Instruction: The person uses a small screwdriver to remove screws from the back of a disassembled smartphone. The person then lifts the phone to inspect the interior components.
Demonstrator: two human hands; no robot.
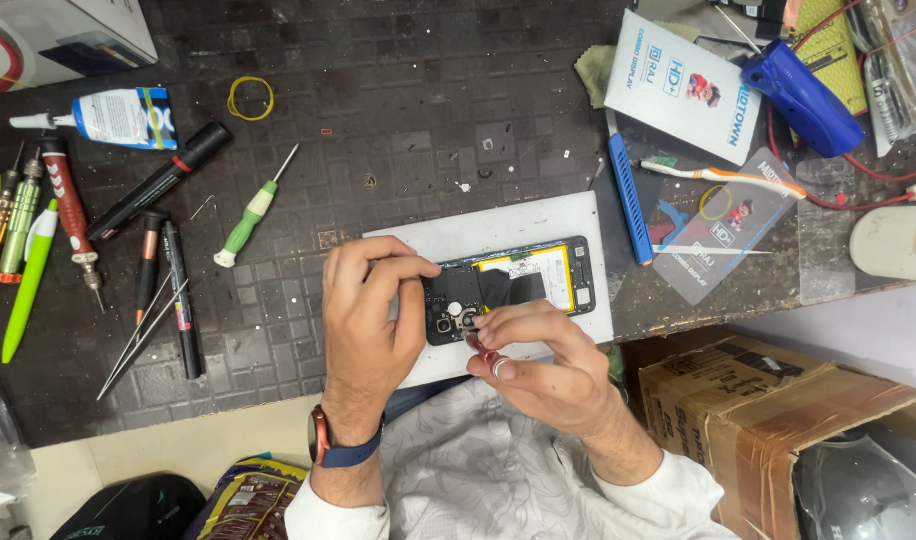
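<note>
Head view: dark gridded mat (398, 110) under scattered tools (168, 180).

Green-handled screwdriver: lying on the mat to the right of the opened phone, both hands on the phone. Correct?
Not quite. In the head view the green-handled screwdriver lies on the mat to the left of the opened phone, not the right. The left hand and right hand are both on the phone.

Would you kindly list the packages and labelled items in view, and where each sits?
White flat box: top right, blue and red print.
Clear sleeve: below it, blue print.
Glue tube: upper left, white and blue.
Cardboard carton: lower right, brown, taped.
Snack bag: bottom, dark.
</note>
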